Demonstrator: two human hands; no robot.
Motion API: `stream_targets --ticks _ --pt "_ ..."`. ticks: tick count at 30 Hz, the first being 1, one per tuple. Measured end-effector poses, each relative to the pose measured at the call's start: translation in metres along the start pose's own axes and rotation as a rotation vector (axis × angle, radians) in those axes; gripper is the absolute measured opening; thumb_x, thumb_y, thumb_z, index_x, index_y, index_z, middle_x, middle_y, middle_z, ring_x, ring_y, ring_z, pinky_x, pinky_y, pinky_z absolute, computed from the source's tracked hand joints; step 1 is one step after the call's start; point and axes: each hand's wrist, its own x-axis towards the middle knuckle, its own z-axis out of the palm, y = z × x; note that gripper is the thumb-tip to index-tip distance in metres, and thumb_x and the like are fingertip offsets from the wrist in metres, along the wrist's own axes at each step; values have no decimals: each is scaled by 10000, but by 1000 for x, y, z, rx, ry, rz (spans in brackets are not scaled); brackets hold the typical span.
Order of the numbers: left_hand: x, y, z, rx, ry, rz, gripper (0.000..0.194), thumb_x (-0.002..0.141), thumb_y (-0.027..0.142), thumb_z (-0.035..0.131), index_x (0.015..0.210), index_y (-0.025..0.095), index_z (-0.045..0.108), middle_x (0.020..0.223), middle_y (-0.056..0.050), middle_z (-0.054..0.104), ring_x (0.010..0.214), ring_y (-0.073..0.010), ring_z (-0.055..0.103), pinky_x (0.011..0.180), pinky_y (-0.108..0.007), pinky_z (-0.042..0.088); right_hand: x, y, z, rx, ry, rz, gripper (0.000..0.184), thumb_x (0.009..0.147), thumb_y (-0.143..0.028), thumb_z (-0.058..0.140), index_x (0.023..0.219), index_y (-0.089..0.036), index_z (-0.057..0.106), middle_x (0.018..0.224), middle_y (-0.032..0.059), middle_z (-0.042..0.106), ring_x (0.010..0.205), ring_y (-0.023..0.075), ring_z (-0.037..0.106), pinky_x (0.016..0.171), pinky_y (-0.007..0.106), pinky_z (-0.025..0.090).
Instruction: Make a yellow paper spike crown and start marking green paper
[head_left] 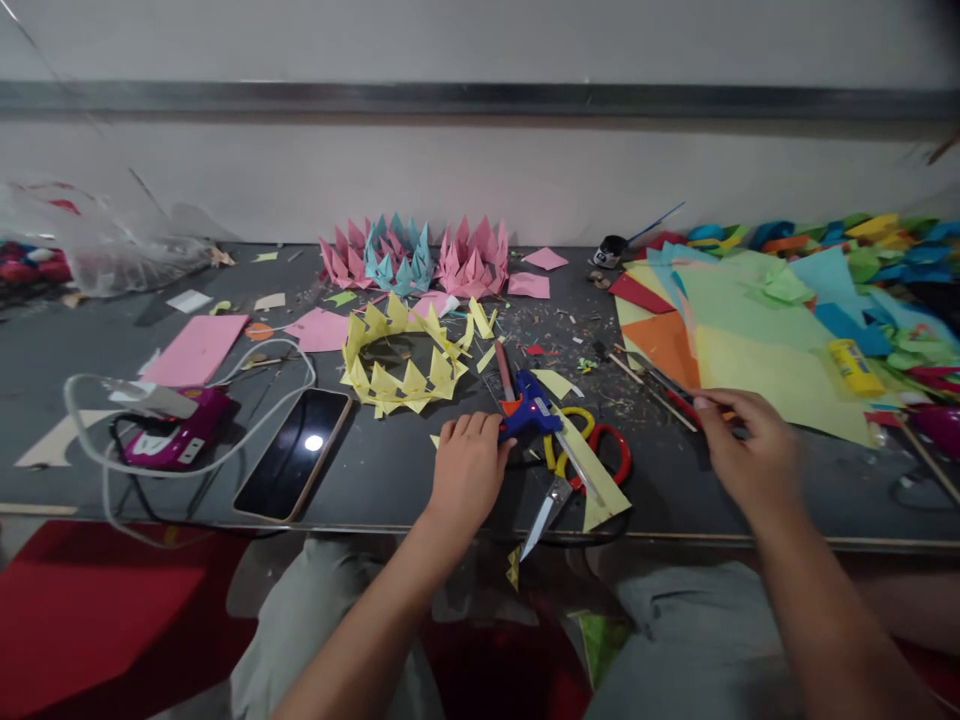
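My left hand (469,460) rests near the table's front edge, its fingers curled at the handle of a blue glue gun (534,400). A clear glue stick (581,470) pokes out of the gun's back. Beneath and beside it lie scissors (553,492) with yellow and red handles and a strip of yellow paper (604,500). My right hand (750,440) pinches a slim dark tool with red on its handle (682,402); its exact kind is unclear. A yellow paper crown (405,375) of folded points sits just beyond my left hand.
Pink and blue paper crowns (397,265) stand by the wall. To the left are a phone (292,455), a purple power socket (176,430) and looping cables. Coloured paper sheets (765,330) and a yellow glue tube (855,367) lie right. Scraps litter the middle.
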Motion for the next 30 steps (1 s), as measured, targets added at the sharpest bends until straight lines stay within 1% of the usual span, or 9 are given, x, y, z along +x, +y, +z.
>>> stream_targets --ticks 6,11,13,18,20,22,25,27,30 --pt "1 2 -4 -181 91 -6 203 885 242 436 1049 154 515 1001 -87 600 908 -229 545 772 -365 398 -3 -3 -2 147 41 221 201 790 -376 554 819 -195 634 856 96 638 758 209 570 701 325 433" --pt "5 3 -4 -511 158 -173 215 882 304 427 1029 165 501 949 -74 592 866 -207 551 748 -323 413 -8 -26 3 286 -131 327 287 738 -439 571 823 -176 649 652 37 616 580 160 546 563 275 437" --pt "6 7 -2 -635 177 -261 240 875 347 428 1029 176 497 907 -54 593 819 -191 555 719 -302 418 -11 -39 2 360 -363 354 309 729 -452 567 808 -163 646 595 17 589 517 129 507 480 238 401" --pt "10 19 3 -859 255 -345 256 850 392 457 995 183 491 797 -13 562 715 -153 534 658 -261 414 -20 -67 -8 471 -1303 461 281 729 -419 597 736 -144 650 642 17 618 488 71 487 393 161 311" --pt "12 24 4 -932 288 -363 255 846 392 463 992 183 475 780 -8 549 699 -145 526 641 -252 414 -26 -77 -7 542 -1444 476 276 716 -404 622 820 -153 666 693 21 632 530 77 515 406 151 330" --pt "14 29 4 -970 313 -382 246 842 385 469 982 183 465 774 -5 546 698 -141 525 637 -247 416 -33 -87 2 661 -1366 461 315 726 -414 617 915 -166 659 758 29 631 607 97 545 444 159 380" --pt "15 34 5 -970 339 -377 213 833 358 483 952 182 467 767 1 547 697 -134 531 648 -244 423 -44 -99 23 746 -1036 419 432 774 -479 551 1083 -179 589 823 42 600 683 125 550 476 185 424" --pt "14 37 6 -948 332 -346 201 833 346 488 951 184 471 768 4 553 697 -132 539 658 -245 428 -51 -104 37 701 -879 395 488 793 -500 521 1160 -178 535 755 24 568 604 110 513 439 183 397" --pt "9 38 9 -911 300 -298 203 844 343 476 974 187 470 777 0 571 684 -134 556 649 -250 437 -57 -107 50 701 -738 382 492 818 -521 477 1163 -172 513 685 -3 531 462 66 403 373 178 315"
